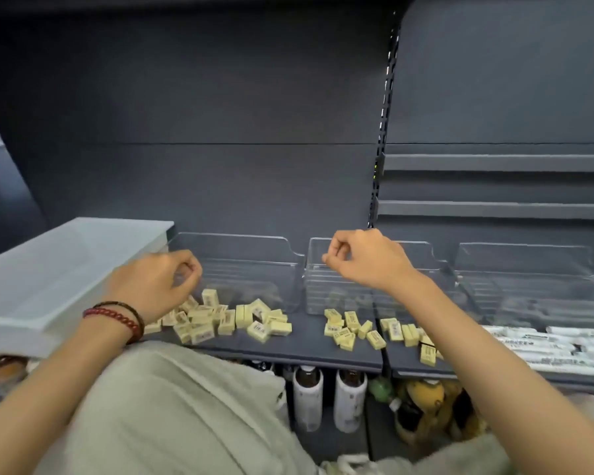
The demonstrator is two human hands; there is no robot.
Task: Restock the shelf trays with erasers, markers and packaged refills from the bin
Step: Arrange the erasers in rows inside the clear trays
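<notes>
Cream erasers with barcode labels lie in two loose piles on the dark shelf point(309, 354): a left pile point(220, 320) and a right pile point(357, 332). My left hand point(151, 282), with beaded bracelets at the wrist, hovers over the left pile's near-left end with curled fingers. Its palm faces away, so any eraser inside is hidden. My right hand point(364, 258) is raised over the middle clear tray point(319, 293), fingers curled and thumb against forefinger, with nothing visible in it. An empty clear tray point(240, 248) stands behind the left pile.
A pale translucent bin point(48, 275) sits at the left, tilted by the shelf. A third clear tray point(528, 265) stands at the right, with several white markers point(546, 344) lying in front of it. Bottles point(307, 395) stand below the shelf. My grey-clad knee point(172, 406) is near.
</notes>
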